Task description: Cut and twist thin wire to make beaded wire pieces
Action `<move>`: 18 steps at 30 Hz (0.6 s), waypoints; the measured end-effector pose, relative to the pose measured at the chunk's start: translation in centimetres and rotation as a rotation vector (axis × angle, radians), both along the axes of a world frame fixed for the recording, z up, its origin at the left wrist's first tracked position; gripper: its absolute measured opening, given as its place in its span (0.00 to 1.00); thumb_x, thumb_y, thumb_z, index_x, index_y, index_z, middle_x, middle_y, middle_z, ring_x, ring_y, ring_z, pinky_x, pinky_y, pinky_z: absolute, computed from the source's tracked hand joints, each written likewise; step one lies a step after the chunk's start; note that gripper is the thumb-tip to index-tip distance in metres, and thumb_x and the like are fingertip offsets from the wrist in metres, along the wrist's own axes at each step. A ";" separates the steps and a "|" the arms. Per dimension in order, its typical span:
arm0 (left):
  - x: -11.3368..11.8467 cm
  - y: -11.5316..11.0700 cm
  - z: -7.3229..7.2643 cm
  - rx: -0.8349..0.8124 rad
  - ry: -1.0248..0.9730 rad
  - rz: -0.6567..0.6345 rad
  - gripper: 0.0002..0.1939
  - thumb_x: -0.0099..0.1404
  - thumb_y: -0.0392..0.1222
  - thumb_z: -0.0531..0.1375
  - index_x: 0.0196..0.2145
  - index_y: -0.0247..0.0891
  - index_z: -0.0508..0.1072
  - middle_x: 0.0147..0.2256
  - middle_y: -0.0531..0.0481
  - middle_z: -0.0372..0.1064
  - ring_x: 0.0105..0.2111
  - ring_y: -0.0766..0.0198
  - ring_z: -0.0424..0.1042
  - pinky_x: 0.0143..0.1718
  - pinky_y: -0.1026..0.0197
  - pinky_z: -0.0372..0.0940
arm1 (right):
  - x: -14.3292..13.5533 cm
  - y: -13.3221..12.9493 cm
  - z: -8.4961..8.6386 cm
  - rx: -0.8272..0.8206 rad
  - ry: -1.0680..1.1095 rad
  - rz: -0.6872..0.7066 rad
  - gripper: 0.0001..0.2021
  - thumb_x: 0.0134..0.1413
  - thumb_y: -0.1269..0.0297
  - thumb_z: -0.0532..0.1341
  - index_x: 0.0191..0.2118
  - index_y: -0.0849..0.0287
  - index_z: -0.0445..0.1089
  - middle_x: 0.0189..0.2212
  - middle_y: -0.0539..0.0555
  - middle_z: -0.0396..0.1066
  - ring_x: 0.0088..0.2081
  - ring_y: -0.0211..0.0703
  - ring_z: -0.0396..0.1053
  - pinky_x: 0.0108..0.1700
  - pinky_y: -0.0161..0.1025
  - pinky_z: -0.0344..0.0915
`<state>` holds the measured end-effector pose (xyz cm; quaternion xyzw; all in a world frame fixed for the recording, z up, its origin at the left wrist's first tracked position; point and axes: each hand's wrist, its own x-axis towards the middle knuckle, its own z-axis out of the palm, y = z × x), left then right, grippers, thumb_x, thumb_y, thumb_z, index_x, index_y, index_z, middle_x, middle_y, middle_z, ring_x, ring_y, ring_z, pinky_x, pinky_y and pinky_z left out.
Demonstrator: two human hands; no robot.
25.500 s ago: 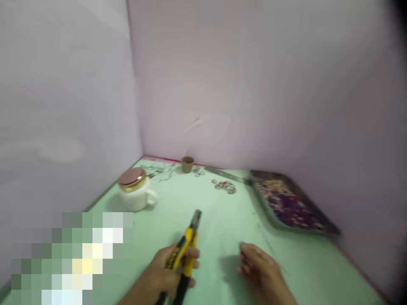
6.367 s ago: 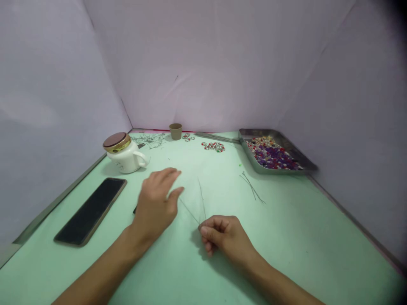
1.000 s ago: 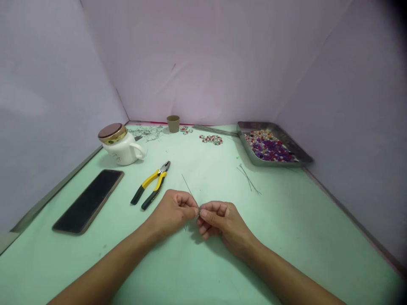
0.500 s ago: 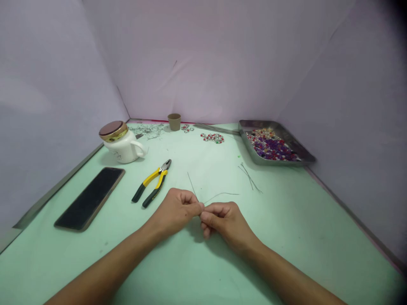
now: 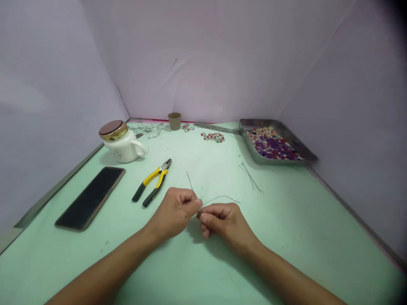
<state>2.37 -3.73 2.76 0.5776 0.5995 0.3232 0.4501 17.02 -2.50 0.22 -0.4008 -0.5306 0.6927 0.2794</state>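
My left hand (image 5: 179,211) pinches a thin dark wire (image 5: 191,184) between thumb and forefinger, and its straight end points up and away. Close against it, the fingertips of my right hand (image 5: 224,222) are also closed on thin wire. A bent length of wire (image 5: 222,196) curves out to the right above my right forefinger. Where the wires meet, the fingertips cover most of them, so I cannot tell how they are joined. Yellow and black pliers (image 5: 155,182) lie on the table left of my hands.
Several loose wires (image 5: 250,177) lie to the right. At the back right stands a metal tray (image 5: 282,162) of beads. Beaded pieces (image 5: 212,137), a small brown cup (image 5: 174,121) and a wire pile (image 5: 149,129) are farther back. A lidded mug (image 5: 124,146) and phone (image 5: 90,198) sit left.
The bent wire's free end has dipped slightly and its curve has shifted. My left fingertips have moved a little up and left. Both hands keep their pinch.
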 end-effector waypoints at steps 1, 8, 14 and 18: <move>0.0 0.0 0.0 -0.002 -0.006 -0.011 0.13 0.53 0.40 0.53 0.15 0.34 0.60 0.14 0.58 0.51 0.18 0.73 0.51 0.19 0.68 0.48 | 0.0 0.0 -0.1 -0.012 0.012 -0.007 0.09 0.42 0.63 0.61 0.20 0.64 0.70 0.15 0.49 0.66 0.18 0.33 0.63 0.24 0.32 0.61; -0.6 0.3 -0.2 0.026 -0.041 -0.055 0.13 0.54 0.43 0.53 0.17 0.33 0.63 0.15 0.58 0.53 0.18 0.73 0.51 0.20 0.68 0.49 | 0.0 0.1 -1.1 -0.057 0.111 -0.035 0.09 0.42 0.62 0.61 0.25 0.64 0.71 0.17 0.49 0.67 0.19 0.34 0.65 0.25 0.34 0.63; -0.9 0.4 0.0 -0.071 -0.148 -0.056 0.08 0.52 0.40 0.55 0.20 0.33 0.66 0.17 0.57 0.57 0.19 0.73 0.53 0.20 0.69 0.49 | -0.1 0.0 -1.0 -0.005 0.080 -0.204 0.08 0.41 0.62 0.62 0.25 0.63 0.70 0.17 0.49 0.67 0.18 0.34 0.66 0.24 0.34 0.64; -0.7 0.2 -0.5 -0.198 -0.239 0.025 0.07 0.50 0.40 0.56 0.19 0.35 0.64 0.12 0.61 0.50 0.13 0.76 0.46 0.15 0.69 0.43 | -0.2 -0.3 -1.2 0.032 0.077 -0.245 0.09 0.42 0.61 0.61 0.26 0.63 0.70 0.17 0.50 0.68 0.19 0.35 0.66 0.25 0.34 0.64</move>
